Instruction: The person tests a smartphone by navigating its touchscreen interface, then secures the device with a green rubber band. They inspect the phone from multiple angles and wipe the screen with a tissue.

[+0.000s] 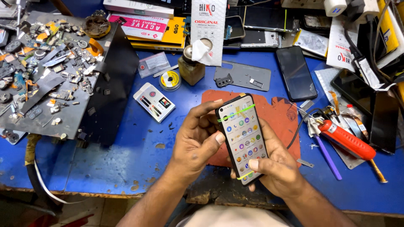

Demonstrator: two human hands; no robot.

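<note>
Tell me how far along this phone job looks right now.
Done: the smartphone is assembled, its screen lit with app icons, and two green rubber bands clamp it. In hand: the left hand and right hand hold it over the red mat, thumbs on the glass. Left: bands are still on.

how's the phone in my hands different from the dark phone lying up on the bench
The held phone has its screen lit with app icons; the dark phone is blank. The held phone is gripped by the left hand and right hand and wears yellow-green bands; the dark one lies bare on the blue bench. Both are slim black slabs.
</note>
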